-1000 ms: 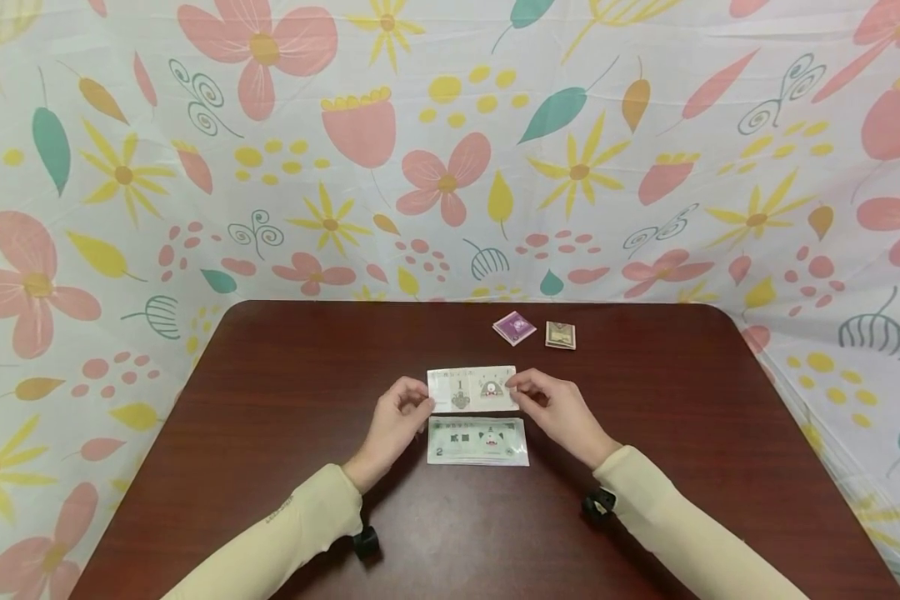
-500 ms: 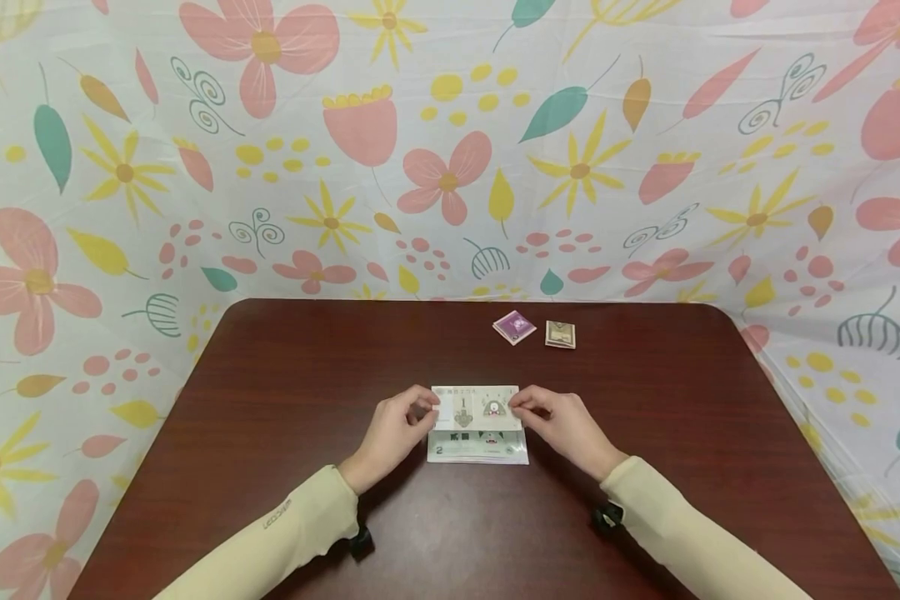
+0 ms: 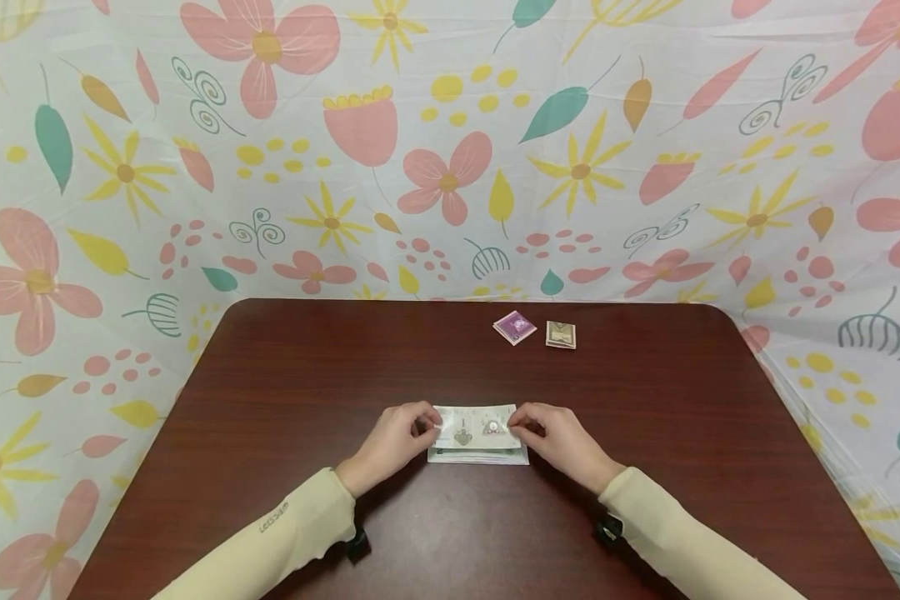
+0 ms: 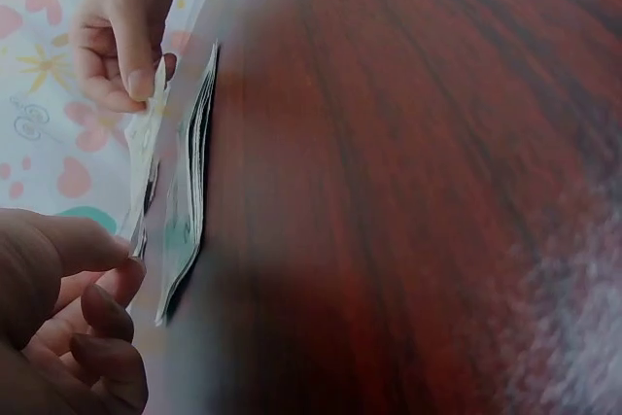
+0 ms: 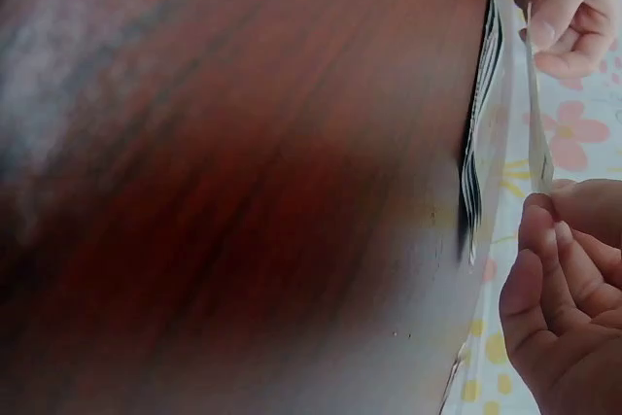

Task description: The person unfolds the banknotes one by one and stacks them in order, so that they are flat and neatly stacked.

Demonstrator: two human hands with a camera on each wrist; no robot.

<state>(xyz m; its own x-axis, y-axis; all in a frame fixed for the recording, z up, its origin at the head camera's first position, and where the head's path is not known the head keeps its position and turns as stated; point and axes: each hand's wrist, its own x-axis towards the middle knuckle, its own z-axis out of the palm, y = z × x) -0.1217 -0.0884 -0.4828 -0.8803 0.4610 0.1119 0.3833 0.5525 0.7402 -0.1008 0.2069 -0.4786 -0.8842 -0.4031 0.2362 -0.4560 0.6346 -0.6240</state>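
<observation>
A pale banknote marked 1 is stretched between both hands, its short ends pinched between thumb and fingers. My left hand holds its left end, my right hand its right end. Just beneath lies a stack of green banknotes, mostly covered in the head view. Both wrist views show a gap between the held banknote and the stack, whose layered edges are slightly bowed.
Towards the far edge of the dark wooden table lie a folded purple banknote and a folded brownish banknote. Behind the table hangs a flower-patterned cloth.
Both hands have brought the pale banknote nearer the person, from beyond the green stack to over it. Both kept their pinch. The folded banknotes have not moved.
</observation>
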